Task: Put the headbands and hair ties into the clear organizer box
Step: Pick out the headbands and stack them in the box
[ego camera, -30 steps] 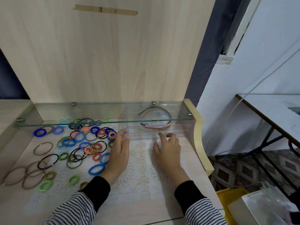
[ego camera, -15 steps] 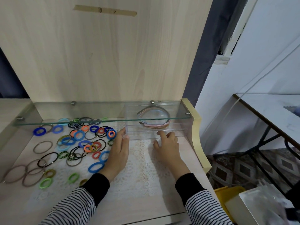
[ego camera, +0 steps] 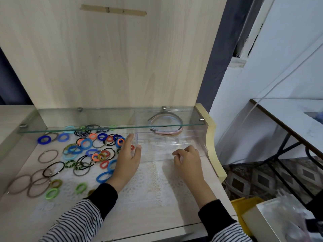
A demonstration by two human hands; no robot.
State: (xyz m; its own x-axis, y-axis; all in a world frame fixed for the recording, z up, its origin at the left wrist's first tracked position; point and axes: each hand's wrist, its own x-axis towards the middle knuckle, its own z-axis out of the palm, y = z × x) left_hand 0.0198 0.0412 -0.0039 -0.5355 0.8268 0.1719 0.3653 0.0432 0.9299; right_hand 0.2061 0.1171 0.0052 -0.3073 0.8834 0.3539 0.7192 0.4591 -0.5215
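Note:
The clear organizer box (ego camera: 174, 138) stands at the back right of the desk, partly under a glass shelf. Several headbands (ego camera: 167, 132), pink and grey, lie in its rear part. My left hand (ego camera: 129, 156) lies flat against the box's left wall with straight fingers, its thumb at the front corner. My right hand (ego camera: 187, 158) has its fingers curled on the box's front wall. Many coloured hair ties (ego camera: 87, 151) lie loose on the desk to the left of my left hand.
The glass shelf (ego camera: 104, 127) runs low across the back of the desk over the box and the farthest ties. A white lace mat (ego camera: 152, 180) covers the desk under my wrists. A yellow bin (ego camera: 244, 203) and a dark-framed table (ego camera: 288, 116) are to the right.
The box has slid a little toward me from under the shelf. My right fingers, flat on the desk before, now curl on its front wall.

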